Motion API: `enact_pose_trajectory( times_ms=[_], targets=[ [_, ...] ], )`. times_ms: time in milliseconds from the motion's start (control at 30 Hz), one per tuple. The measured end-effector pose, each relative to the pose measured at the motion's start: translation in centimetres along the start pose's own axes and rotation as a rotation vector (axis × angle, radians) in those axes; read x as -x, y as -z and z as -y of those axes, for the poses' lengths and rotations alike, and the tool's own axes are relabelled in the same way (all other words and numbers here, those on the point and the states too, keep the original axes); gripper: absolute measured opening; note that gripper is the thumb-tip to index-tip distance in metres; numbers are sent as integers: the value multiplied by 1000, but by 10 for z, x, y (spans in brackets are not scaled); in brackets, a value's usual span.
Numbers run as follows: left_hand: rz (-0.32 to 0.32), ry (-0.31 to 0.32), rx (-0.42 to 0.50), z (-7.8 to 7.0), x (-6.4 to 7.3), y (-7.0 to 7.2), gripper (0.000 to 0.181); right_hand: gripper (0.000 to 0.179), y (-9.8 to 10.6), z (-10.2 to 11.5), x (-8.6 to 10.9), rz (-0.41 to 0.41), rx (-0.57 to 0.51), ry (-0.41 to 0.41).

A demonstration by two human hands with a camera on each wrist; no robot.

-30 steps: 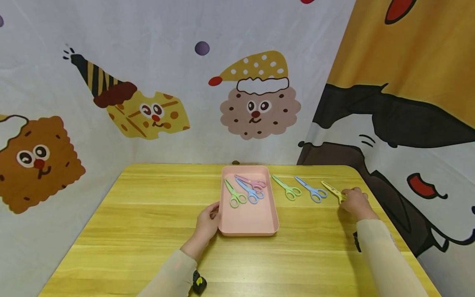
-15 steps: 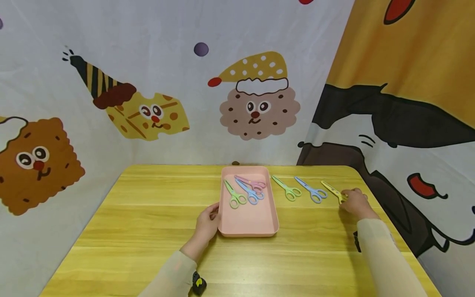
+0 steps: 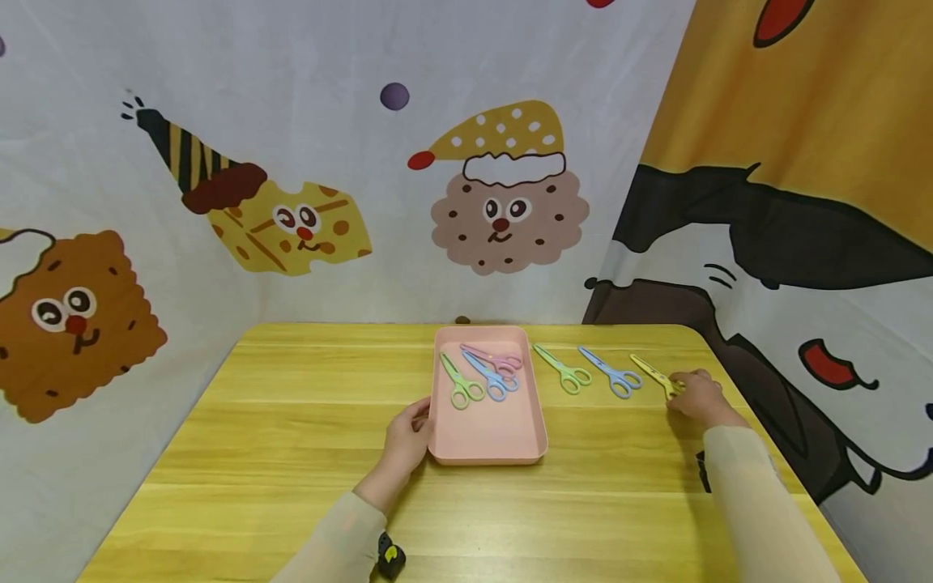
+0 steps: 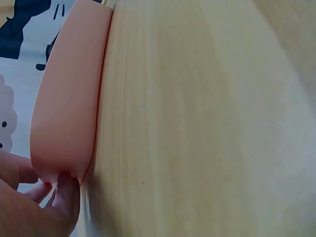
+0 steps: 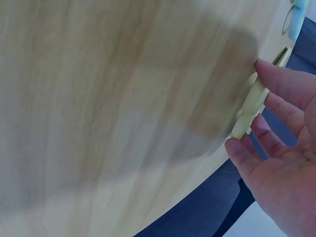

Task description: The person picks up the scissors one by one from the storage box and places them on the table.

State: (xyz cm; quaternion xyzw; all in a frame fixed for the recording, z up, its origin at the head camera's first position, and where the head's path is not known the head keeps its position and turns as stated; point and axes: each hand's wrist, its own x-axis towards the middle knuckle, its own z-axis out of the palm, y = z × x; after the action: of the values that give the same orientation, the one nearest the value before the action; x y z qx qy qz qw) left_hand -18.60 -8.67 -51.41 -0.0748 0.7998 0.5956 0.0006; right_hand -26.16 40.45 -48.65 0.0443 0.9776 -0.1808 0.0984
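Observation:
My left hand (image 3: 406, 437) holds the left wall of a pink tray (image 3: 488, 433); in the left wrist view the thumb (image 4: 66, 197) presses the tray's outer side. Inside the tray lie green scissors (image 3: 453, 372), blue scissors (image 3: 478, 364) and pink scissors (image 3: 479, 353), the blue overlapping the pink. At the table's right side, my right hand (image 3: 701, 398) pinches yellow scissors (image 3: 651, 371) by the handles, which the fingers partly cover. In the right wrist view, thumb and fingertips surround the yellow handle (image 5: 253, 98), close over the tabletop.
Between the tray and my right hand, a second pair of green scissors (image 3: 550, 358) and of blue scissors (image 3: 598, 360) lie on the wooden table (image 3: 306, 389). A cartoon-printed curtain (image 3: 321, 65) hangs behind the table's far edge.
Almost nothing differs. My right hand stays at the yellow scissors, with only a slight shift of the wrist; the left hand and tray keep their places.

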Motion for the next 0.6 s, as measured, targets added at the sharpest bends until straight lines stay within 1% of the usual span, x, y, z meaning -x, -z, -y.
enact_pose_trajectory(
  times_ms=[67,300,600],
  targets=[
    [-2,-9,-2,1,0,0,38,58,1,0,0,7,-4,0],
    [-6,-10,-4,2,-1,0,38,59,1,-3,2,13,13,26],
    [-4,-20,0,4,-2,-1,37,58,2,-4,2,16,-3,24]
  ],
)
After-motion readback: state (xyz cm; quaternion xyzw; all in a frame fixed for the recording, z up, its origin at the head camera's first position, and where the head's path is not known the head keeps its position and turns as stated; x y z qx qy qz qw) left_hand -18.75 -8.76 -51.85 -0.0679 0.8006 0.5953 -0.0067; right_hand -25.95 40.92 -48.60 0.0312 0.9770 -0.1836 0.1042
